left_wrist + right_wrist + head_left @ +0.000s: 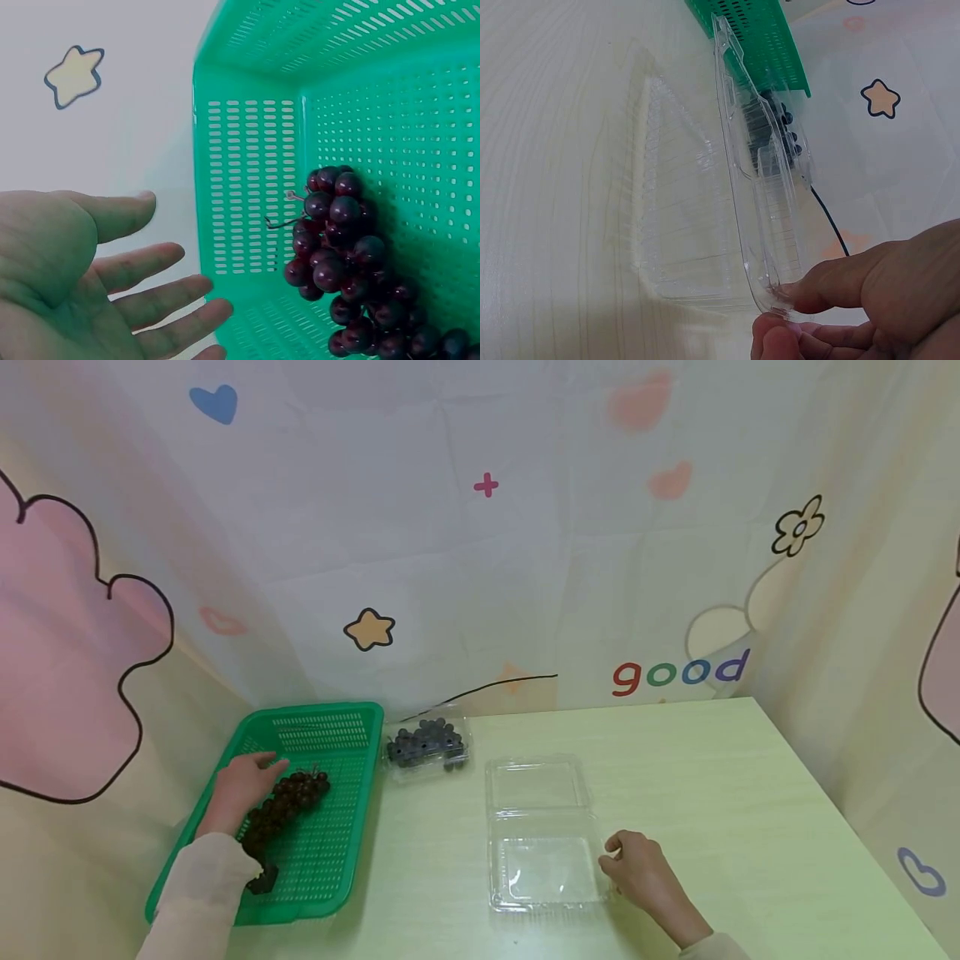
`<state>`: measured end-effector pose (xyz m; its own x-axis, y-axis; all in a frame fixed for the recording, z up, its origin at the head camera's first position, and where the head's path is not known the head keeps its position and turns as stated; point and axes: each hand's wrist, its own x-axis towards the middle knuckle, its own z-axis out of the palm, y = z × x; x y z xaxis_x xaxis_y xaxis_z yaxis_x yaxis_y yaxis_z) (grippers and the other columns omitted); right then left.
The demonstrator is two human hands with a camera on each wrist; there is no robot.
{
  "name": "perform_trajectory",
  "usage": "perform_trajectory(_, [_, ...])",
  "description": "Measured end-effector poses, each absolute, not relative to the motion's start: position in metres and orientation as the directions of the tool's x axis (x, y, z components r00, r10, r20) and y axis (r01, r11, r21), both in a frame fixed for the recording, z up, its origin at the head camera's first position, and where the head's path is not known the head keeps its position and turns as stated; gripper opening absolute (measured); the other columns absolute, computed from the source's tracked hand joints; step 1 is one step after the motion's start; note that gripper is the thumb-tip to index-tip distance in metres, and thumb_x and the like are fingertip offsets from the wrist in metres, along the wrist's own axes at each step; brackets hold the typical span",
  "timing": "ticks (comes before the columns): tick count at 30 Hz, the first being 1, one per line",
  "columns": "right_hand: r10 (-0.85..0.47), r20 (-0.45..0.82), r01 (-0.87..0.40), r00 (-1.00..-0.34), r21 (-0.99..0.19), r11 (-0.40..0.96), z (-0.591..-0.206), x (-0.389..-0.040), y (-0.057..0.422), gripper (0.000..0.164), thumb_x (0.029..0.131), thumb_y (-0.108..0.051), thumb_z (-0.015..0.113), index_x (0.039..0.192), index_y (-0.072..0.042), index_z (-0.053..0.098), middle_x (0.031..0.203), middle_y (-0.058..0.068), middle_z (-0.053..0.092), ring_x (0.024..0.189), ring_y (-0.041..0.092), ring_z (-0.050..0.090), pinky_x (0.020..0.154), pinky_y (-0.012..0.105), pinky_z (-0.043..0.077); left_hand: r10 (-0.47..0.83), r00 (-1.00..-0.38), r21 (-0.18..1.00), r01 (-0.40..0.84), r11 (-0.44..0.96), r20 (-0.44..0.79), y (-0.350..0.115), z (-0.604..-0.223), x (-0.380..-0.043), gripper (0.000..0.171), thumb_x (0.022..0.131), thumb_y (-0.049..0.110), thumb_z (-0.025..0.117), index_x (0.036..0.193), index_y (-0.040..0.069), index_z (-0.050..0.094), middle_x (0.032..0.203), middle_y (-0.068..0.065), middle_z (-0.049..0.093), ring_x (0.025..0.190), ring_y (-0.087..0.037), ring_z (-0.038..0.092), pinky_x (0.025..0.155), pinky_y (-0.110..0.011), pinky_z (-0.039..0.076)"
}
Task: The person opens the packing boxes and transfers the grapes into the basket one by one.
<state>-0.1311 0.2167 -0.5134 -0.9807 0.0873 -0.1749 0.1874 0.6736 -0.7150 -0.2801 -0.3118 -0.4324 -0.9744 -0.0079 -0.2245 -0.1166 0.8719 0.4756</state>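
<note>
Head view: holds the left hand [242, 789] over a green basket [337, 831], beside dark grapes [288, 802]; left of the right hand [641, 875], has a clear clamshell [546, 870]. Left wrist: spreads the fingers [165, 300] (grapes beyond them). Right wrist: pinches the clamshell's rim.

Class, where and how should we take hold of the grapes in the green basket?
Likely by the stem at the far end of the grapes, pinched from above: it pokes out from the bunch, and the basket's walls rise around it.
</note>
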Motion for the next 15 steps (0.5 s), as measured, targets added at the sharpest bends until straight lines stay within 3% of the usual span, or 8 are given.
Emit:
perform_trajectory(6, [0.08,-0.162,0.173,-0.984,-0.712,0.68,-0.514,-0.132,0.216,0.023,0.088,0.0,0.064,0.106,0.016,0.065,0.084,0.014,0.072,0.056,0.015,0.061,0.056,0.033,0.053,-0.001,-0.973,0.478,-0.114,0.871,-0.231,-0.303,-0.428,-0.273,0.073,0.111,0.048,0.039,0.157,-0.008,0.03,0.156,-0.041,0.027,0.135,-0.062,0.034,0.104,-0.071,0.037])
perform_trajectory(10, [0.081,-0.164,0.175,-0.983,-0.711,0.681,-0.514,-0.132,0.216,0.023,0.089,0.0,0.064,0.106,0.015,0.065,0.083,0.013,0.072,0.055,0.015,0.061,0.055,0.033,0.053,0.01,-0.978,0.444,-0.086,0.892,-0.21,-0.296,-0.426,-0.267,0.071,0.112,0.045,0.038,0.157,-0.009,0.027,0.152,-0.042,0.031,0.133,-0.063,0.035,0.105,-0.071,0.035])
perform_trajectory(15, [0.084,-0.163,0.176,-0.983,-0.714,0.678,-0.514,-0.131,0.216,0.023,0.088,0.001,0.063,0.106,0.015,0.065,0.083,0.013,0.072,0.055,0.015,0.06,0.055,0.032,0.052,0.028,-0.983,0.444,-0.057,0.894,-0.182,-0.287,-0.425,-0.259,0.073,0.112,0.045,0.039,0.159,-0.007,0.022,0.156,-0.041,0.027,0.136,-0.062,0.032,0.107,-0.072,0.033])
